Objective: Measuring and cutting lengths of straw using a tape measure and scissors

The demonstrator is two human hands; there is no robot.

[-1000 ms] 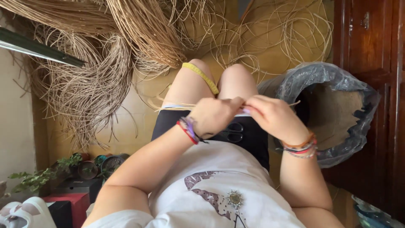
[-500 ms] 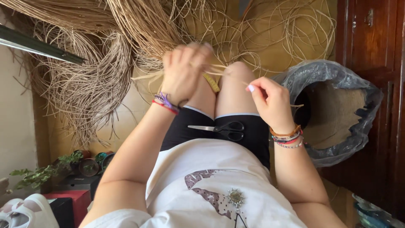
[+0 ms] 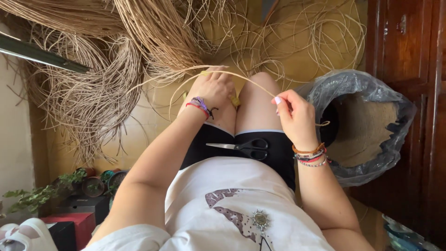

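I look down at my own lap, seated. My left hand (image 3: 214,88) rests on my left knee, fingers closed around pale straw strands (image 3: 241,78) and something small and yellow. My right hand (image 3: 293,114) is raised beside my right knee and pinches the other end of the same thin strand, which arcs between both hands. A pair of black-handled scissors (image 3: 244,146) lies across my black shorts, untouched. Both wrists wear several coloured bracelets.
Big bundles of loose tan straw (image 3: 116,60) cover the yellow floor ahead and to the left. A sack lined with grey plastic (image 3: 371,125) stands at my right, against a dark wooden cabinet (image 3: 409,56). Small potted plants (image 3: 88,183) and boxes sit at lower left.
My left hand went from my lap out over the knee to the straw, then settled on the knee. My right hand lifted away with a strand drawn out between the hands.
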